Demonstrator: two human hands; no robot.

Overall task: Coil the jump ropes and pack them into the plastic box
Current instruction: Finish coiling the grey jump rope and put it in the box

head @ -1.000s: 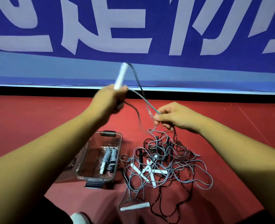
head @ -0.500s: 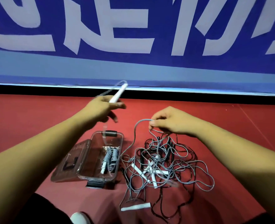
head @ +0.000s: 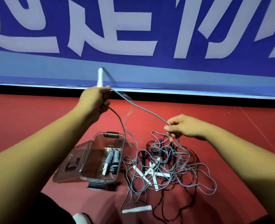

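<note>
Ropes (head: 169,165) lie tangled on the red floor (head: 28,120), too knotted to count; two coiled ones (head: 111,156) sit in the one clear plastic box (head: 104,159) at nine o'clock of the heap. Left hand (head: 94,101) is clenched around a white handle (head: 100,77). Right hand (head: 182,126) pinches that handle's grey cord (head: 143,108).

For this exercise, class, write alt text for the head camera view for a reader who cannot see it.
The left hand grips a white jump-rope handle while the right hand pinches its grey cord, stretched between them. Below on the red floor, an open clear plastic box holds coiled ropes, beside a tangled pile of grey and black ropes.
</note>
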